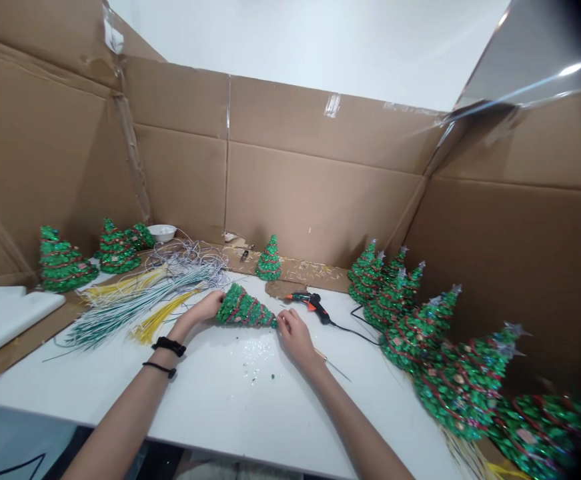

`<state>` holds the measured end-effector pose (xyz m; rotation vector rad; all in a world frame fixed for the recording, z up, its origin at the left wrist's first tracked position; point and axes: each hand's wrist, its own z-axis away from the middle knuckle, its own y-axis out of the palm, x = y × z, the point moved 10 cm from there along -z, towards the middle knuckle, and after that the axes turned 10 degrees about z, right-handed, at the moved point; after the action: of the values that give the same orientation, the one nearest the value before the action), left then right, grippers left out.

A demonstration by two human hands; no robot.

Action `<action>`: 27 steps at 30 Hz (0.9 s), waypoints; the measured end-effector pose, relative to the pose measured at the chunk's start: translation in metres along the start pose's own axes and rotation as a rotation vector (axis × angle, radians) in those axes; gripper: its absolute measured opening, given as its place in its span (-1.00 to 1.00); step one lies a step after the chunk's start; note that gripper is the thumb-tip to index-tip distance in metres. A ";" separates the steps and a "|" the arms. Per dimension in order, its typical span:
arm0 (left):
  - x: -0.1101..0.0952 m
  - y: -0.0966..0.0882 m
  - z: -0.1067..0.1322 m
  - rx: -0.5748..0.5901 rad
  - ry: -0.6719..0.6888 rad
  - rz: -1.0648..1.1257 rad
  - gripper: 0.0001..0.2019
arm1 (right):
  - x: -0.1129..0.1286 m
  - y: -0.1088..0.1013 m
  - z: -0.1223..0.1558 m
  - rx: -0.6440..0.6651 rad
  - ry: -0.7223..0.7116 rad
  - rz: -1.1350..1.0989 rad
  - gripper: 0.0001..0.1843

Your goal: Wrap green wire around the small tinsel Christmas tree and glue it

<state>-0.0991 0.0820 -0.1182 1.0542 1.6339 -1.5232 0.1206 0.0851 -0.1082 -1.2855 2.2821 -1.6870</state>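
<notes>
A small artificial Christmas tree [245,308], green and glittery with a thin red garland, is tilted onto its side just over the white table [210,400]. My left hand [209,307] grips it by the base, fingers partly hidden behind it. At the pointed end, my right hand [293,330] is closed in a pinch on the tip; any small piece between those fingers is too small to make out. Silver glitter [257,360] and a few green crumbs are scattered below. A thin rod-like tool [337,367] lies by my right wrist.
A black and orange glue gun [313,305] lies right of centre, its cord trailing right. Bundled green, white and yellow wires [140,303] cover the left. Finished-looking star-topped trees [420,327] line the right; more trees [65,263] stand left. Cardboard walls [320,167] enclose the table.
</notes>
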 end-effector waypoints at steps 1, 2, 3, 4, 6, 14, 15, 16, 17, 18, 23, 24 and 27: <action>-0.001 0.001 0.000 0.002 -0.001 0.003 -0.87 | 0.000 0.000 -0.001 0.003 0.000 0.003 -0.73; -0.001 0.001 0.001 0.000 -0.004 0.007 -0.87 | 0.000 0.001 -0.001 0.007 0.001 0.006 -0.73; -0.001 0.001 0.001 -0.004 -0.006 0.012 -0.87 | 0.000 0.001 -0.001 0.012 0.002 0.011 -0.73; -0.001 0.000 0.001 -0.007 -0.006 0.018 -0.88 | 0.001 0.001 -0.001 0.016 0.003 0.019 -0.72; -0.001 0.000 0.001 -0.014 -0.003 0.033 -0.90 | 0.002 0.002 -0.001 0.025 0.006 0.038 -0.72; -0.004 -0.002 0.001 -0.018 -0.016 0.051 -0.88 | -0.009 -0.004 -0.005 -0.024 0.054 -0.073 -0.66; -0.005 -0.001 0.002 -0.004 -0.013 0.057 -0.87 | -0.012 -0.005 -0.006 -0.027 0.071 -0.115 -0.66; -0.006 0.000 0.002 0.006 -0.010 0.061 -0.86 | -0.015 -0.004 -0.007 -0.010 0.077 -0.158 -0.66; -0.006 0.000 0.001 0.006 -0.008 0.061 -0.86 | -0.016 -0.001 -0.007 0.029 0.067 -0.200 -0.67; -0.005 -0.001 0.001 0.002 -0.004 0.058 -0.87 | -0.016 0.002 -0.008 0.079 0.050 -0.241 -0.67; 0.005 -0.003 -0.003 -0.006 0.015 0.031 -0.86 | -0.012 0.016 -0.006 0.256 -0.008 -0.361 -0.62; 0.007 -0.002 -0.003 0.004 0.019 0.032 -0.86 | -0.011 0.017 -0.006 0.265 -0.013 -0.363 -0.61; 0.007 -0.001 -0.005 0.015 0.035 0.054 -0.86 | -0.013 0.018 -0.007 0.265 -0.002 -0.366 -0.61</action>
<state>-0.1032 0.0874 -0.1238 1.1295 1.6071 -1.4915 0.1151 0.0997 -0.1249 -1.7101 1.8202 -2.0048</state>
